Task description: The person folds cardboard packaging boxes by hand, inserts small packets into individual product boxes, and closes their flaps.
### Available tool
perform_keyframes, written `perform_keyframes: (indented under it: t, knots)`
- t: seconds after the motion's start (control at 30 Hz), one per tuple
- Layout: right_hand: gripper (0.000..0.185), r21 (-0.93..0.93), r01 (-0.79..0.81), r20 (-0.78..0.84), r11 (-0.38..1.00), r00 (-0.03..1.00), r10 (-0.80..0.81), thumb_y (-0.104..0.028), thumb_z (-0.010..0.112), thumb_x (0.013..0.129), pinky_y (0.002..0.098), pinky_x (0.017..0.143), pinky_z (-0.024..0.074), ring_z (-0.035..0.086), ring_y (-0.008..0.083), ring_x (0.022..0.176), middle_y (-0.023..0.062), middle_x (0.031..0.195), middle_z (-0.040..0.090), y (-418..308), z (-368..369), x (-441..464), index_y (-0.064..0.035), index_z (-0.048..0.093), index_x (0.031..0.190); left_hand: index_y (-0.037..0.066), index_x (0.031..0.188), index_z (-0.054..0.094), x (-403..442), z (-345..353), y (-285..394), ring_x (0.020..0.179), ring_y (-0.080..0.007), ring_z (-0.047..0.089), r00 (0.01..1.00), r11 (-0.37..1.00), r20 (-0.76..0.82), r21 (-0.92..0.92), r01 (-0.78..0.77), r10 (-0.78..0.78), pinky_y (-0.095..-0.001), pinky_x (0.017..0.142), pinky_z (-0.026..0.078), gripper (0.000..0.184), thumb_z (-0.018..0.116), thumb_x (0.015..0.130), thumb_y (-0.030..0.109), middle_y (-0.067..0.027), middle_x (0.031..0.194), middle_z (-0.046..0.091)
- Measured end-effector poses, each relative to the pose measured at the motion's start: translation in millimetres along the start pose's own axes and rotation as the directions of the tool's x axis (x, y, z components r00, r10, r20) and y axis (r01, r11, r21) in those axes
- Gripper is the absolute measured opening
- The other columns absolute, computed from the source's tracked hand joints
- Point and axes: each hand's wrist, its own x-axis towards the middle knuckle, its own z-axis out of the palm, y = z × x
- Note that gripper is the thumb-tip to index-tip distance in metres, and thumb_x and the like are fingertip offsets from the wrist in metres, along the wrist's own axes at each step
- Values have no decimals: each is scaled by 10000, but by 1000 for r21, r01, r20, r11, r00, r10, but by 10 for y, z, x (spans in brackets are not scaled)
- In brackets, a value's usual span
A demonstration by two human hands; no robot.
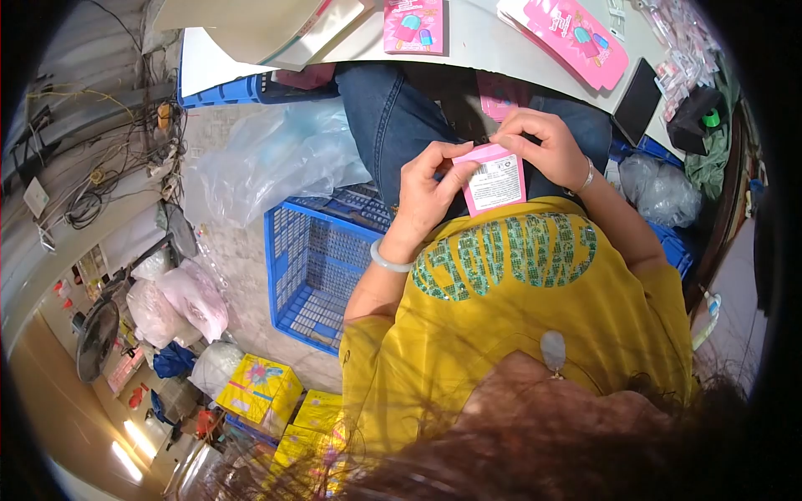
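Observation:
Both my hands hold a small flat pink carton [496, 185] in front of my chest. A white label with dark print and a barcode faces me. My left hand [428, 188] pinches its left side and top corner, with the thumb on the label side. At the top right edge, the fingers of my right hand [543, 146] are closed and bent. Just beyond my hands, more pink printed cartons [499, 93] show between my legs, partly hidden.
On the white table [476, 46] lie a pink carton with ice-pop pictures [413, 27], a pink printed stack [576, 42] and a dark flat device [636, 100]. A blue crate [309, 275], a clear plastic bag [276, 154] and yellow boxes [261, 386] sit to my left.

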Motion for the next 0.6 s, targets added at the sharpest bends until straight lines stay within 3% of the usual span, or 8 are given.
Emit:
perform_keyframes:
  t: [0.23, 0.43, 0.53, 0.57, 0.6]
  knots:
    - [216, -14, 15, 7, 1000, 1000, -15, -63, 702, 849, 287, 767, 496, 650, 183, 852, 84, 959, 684, -43, 25, -102, -7, 691, 1057, -33, 1062, 629, -63, 51, -17, 832, -142, 682, 997, 997, -12, -43, 71, -72, -258, 729, 555, 288, 769, 826, 56, -98, 941, 692]
    - [190, 93, -6, 55, 996, 999, 1, -59, 714, 838, 295, 750, 498, 647, 187, 844, 87, 935, 672, -20, 35, -175, 0, 688, 1017, -28, 1040, 622, -119, 67, -132, 852, -124, 651, 1000, 999, 19, -36, 4, -3, -247, 728, 540, 244, 748, 841, 36, -100, 965, 660]
    - [167, 41, -25, 70, 999, 997, 22, -61, 701, 849, 296, 745, 499, 646, 190, 838, 95, 928, 668, -65, 46, -177, 7, 680, 1000, -19, 982, 641, -108, 100, -160, 693, -103, 632, 996, 997, -31, -7, -79, 79, -241, 626, 518, 240, 779, 814, 83, -89, 866, 659]
    - [191, -5, -45, 89, 999, 995, 45, -66, 690, 854, 290, 739, 498, 647, 190, 835, 105, 919, 663, -115, 23, -166, 5, 668, 1030, -17, 961, 635, -103, 82, -146, 734, -146, 647, 1000, 1000, -3, -16, -20, 20, -258, 639, 518, 236, 778, 806, 91, -99, 898, 652]
    - [208, -25, -63, 84, 998, 994, 65, -69, 690, 853, 289, 735, 498, 647, 190, 834, 107, 920, 663, -178, -2, -120, 1, 663, 1047, -13, 959, 634, -27, 22, -96, 770, -169, 645, 994, 993, 36, 48, -109, 107, -275, 669, 519, 244, 779, 795, 94, -101, 908, 649]
